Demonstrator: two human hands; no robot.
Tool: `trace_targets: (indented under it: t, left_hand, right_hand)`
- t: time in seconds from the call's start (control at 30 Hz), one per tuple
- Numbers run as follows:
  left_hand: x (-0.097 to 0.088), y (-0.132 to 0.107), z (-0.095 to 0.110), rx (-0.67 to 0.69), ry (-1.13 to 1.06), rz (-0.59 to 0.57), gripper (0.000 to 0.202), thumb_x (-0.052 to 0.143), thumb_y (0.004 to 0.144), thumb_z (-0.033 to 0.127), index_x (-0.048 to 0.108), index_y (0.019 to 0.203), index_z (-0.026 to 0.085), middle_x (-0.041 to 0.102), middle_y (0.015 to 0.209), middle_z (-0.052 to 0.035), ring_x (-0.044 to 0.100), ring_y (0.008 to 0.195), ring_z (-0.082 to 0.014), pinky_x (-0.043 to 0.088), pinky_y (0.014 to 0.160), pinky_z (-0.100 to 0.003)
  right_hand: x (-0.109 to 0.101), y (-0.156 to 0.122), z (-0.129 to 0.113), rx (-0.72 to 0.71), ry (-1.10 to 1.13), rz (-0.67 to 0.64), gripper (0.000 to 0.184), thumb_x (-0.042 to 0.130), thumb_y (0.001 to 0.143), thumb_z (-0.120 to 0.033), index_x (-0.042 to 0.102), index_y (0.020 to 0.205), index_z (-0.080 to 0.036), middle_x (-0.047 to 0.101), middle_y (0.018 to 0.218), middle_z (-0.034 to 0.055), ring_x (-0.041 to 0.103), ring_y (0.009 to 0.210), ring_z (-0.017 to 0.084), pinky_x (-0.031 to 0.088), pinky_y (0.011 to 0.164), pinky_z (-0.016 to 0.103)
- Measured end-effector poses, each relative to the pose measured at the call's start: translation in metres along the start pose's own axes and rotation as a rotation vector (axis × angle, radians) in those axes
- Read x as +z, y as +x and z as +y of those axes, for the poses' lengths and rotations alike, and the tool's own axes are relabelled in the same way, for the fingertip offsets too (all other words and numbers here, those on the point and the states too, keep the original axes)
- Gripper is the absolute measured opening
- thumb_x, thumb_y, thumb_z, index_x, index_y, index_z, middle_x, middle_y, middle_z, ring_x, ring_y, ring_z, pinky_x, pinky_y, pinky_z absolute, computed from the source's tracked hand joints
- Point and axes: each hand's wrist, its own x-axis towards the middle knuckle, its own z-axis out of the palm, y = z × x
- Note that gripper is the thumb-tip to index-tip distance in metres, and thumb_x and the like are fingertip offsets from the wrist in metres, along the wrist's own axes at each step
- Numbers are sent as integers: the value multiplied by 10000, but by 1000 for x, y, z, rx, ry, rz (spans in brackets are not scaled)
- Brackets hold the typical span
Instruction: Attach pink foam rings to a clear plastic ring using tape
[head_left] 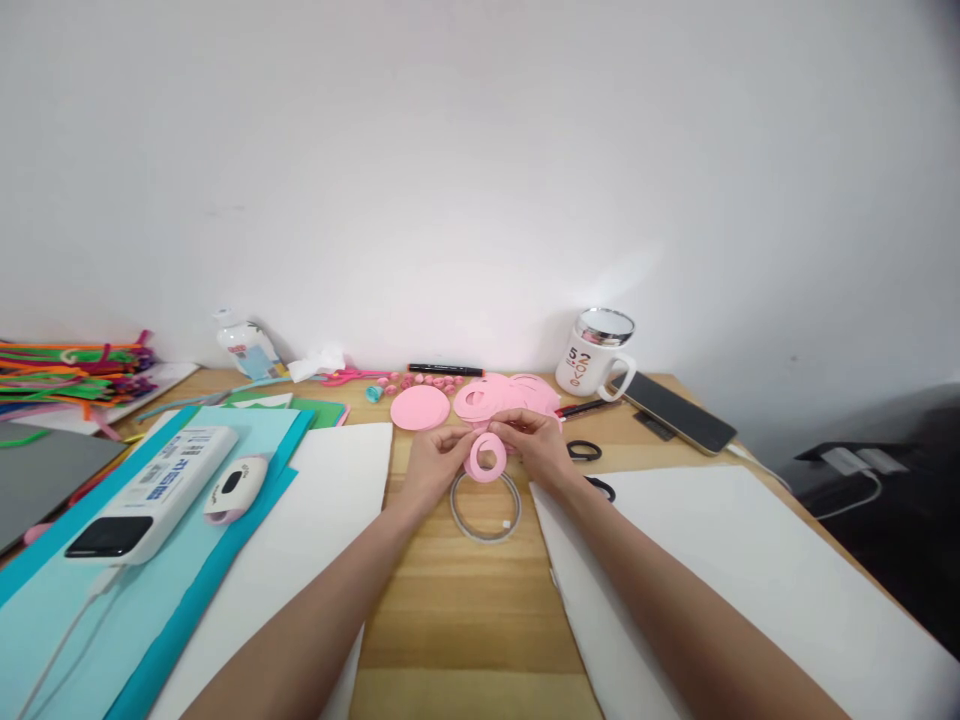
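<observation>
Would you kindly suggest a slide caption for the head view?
Left hand and right hand hold a pink ring near a grey ring on a wooden table.

The left forearm [315,612] and right forearm [667,590], both bare, slant inward from the lower edge of the view; the left hand [435,465] and right hand [541,452] face each other close together, backs showing; their fingers [517,416] are bent in pinches, tips near one another.
</observation>
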Motion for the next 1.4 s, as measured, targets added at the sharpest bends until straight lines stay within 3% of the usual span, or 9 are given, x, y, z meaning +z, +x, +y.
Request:
trace_targets:
  t: [0.17, 0.43, 0.6, 0.8, 1.03, 1.13, 1.27, 1.4]
  left_hand:
    - [0, 0, 3, 30, 11, 5, 306, 665, 655, 367, 702, 866, 149, 707, 756, -53, 606, 588, -140, 457, 522, -218]
    - [-1, 0, 0, 27, 34, -36, 282, 654, 672, 354, 699, 857, 147, 697, 696, -47, 591, 555, -126, 436, 494, -202]
    - [-1, 1, -2, 29, 50, -47, 298, 650, 673, 365, 697, 862, 139, 695, 694, -54, 589, 551, -131, 434, 485, -205]
    - [0, -1, 3, 20, 24, -39, 320, 669, 655, 349, 688, 890, 133, 697, 740, -61, 602, 601, -136, 443, 515, -200]
    - [-1, -1, 3, -8, 38, -85, 390, 723, 584, 324, 678, 914, 121, 646, 581, -26, 562, 499, -112, 415, 466, -189]
    - [-1, 0, 1, -7, 19, -89, 380, 709, 604, 330, 674, 923, 128, 659, 616, -32, 575, 532, -120, 429, 495, -200]
    - [-1, 1, 0, 13, 5, -78, 343, 660, 663, 356, 674, 920, 129, 681, 694, -51, 588, 578, -136, 448, 537, -224]
    - [0, 1, 2, 33, 40, -54, 315, 637, 687, 365, 685, 879, 120, 643, 591, -26, 540, 502, -107, 418, 488, -205]
  right_hand:
    - [-1, -1, -1, -19, -8, -103, 285, 674, 631, -377, 679, 845, -189, 684, 867, 55, 617, 748, 172, 490, 643, 285]
    - [0, 1, 1, 2, 51, -39, 228, 758, 536, -297, 640, 691, -178, 645, 645, -2, 582, 580, 123, 469, 554, 246]
    - [-1, 1, 2, -13, 50, -29, 221, 752, 547, -304, 652, 697, -176, 650, 661, 1, 578, 583, 117, 465, 557, 241]
    - [-1, -2, -2, -3, 55, -133, 239, 690, 636, -333, 674, 821, -182, 683, 810, 44, 613, 699, 146, 474, 606, 253]
    - [0, -1, -3, 7, 50, -47, 218, 758, 546, -287, 637, 682, -168, 657, 648, 9, 585, 573, 124, 451, 533, 234]
    - [0, -1, -3, -6, 35, -28, 228, 767, 528, -293, 637, 665, -166, 652, 640, 8, 581, 571, 129, 449, 529, 238]
    - [-1, -1, -2, -10, 34, -47, 246, 727, 587, -335, 667, 766, -178, 676, 734, 32, 611, 661, 156, 475, 597, 266]
    - [-2, 0, -1, -27, 38, -121, 281, 677, 650, -356, 670, 873, -186, 683, 825, 52, 621, 737, 166, 484, 644, 275]
